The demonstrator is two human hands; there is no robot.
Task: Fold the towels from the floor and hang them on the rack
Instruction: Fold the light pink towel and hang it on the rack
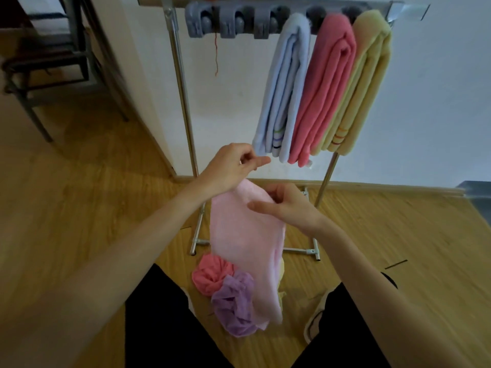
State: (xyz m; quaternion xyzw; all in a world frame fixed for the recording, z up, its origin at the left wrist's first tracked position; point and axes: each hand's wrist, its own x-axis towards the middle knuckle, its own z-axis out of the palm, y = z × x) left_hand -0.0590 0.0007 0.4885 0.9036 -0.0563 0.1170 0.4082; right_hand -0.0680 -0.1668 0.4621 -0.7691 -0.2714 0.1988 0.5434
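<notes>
Both hands (261, 187) hold the pale pink towel (247, 243) up

Soft, even indoor light with faint shadows. Wide-angle bending curves the rack (183, 83) poles above the left hand (228, 166); motion blur smears the chair (53, 62) far to its left.

A rack (183, 83) stands against the wall (438, 88), its feet on the floor (93, 208). Three folded towels (326, 86) hang side by side from the right half of its top bar, touching one another; a row of clips (228, 21) sits on the left half. In front of the rack, both hands hold up a towel (247, 240), the left hand (231, 168) higher than the right hand (287, 208). Below it, two crumpled cloths (225, 290) lie touching on the floor between the person's legs. A chair (47, 62) stands far left.
</notes>
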